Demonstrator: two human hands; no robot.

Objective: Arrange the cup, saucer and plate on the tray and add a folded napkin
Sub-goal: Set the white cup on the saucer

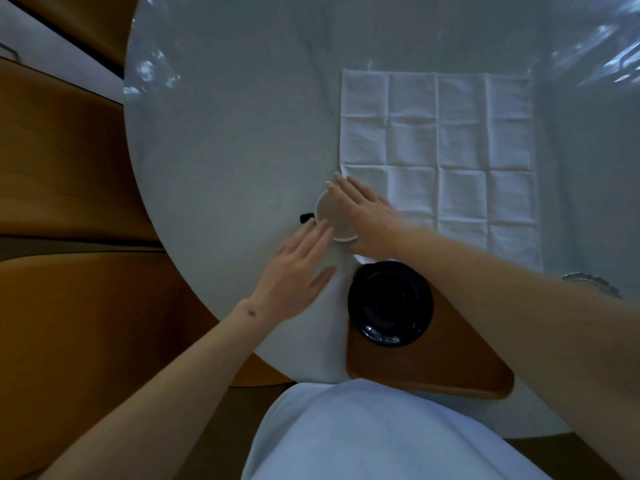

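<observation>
A pale cup (331, 213) with a black handle stands on the round white table (225, 133), just beyond the tray. My left hand (294, 282) reaches in with straight fingers, the tips touching the cup's near left side. My right hand (367, 216) lies along the cup's right side, fingers straight, covering part of the rim. A black saucer (389, 303) sits on the far left end of the wooden tray (433, 368). A white napkin (440, 150) lies spread flat and creased on the table to the right. A glass plate's rim (588, 284) shows behind my right forearm.
The tray lies at the table's near edge, partly under my right forearm. Brown wooden seats (69, 202) surround the table on the left. My white-clothed lap (363, 438) is below the table edge.
</observation>
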